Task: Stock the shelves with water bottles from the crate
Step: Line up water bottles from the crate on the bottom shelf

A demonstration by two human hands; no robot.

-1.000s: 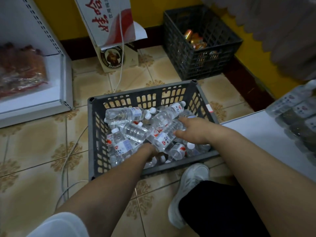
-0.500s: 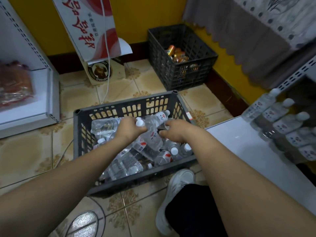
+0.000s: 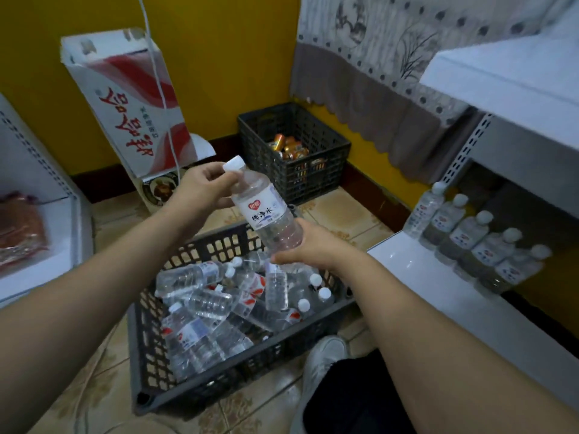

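A clear water bottle (image 3: 264, 208) with a white cap and a white label is held tilted above the grey crate (image 3: 150, 364). My left hand (image 3: 200, 189) grips its neck just under the cap. My right hand (image 3: 308, 245) grips its base from below. Several more bottles (image 3: 206, 305) lie loose in the crate on the floor. To the right, a white shelf (image 3: 445, 296) carries a row of upright bottles (image 3: 470, 236) along its back.
A second dark crate (image 3: 326, 170) with orange cans stands by the yellow wall. A white-and-red carton (image 3: 125, 101) leans against that wall, a white cable hanging over it. Another white shelf (image 3: 62, 233) with red packets is at left. My white shoe (image 3: 322, 358) sits beside the crate.
Both hands have risen out of the crate with one bottle between them; they were down among the bottles before. The view has tipped up and right, showing more of the right shelf.
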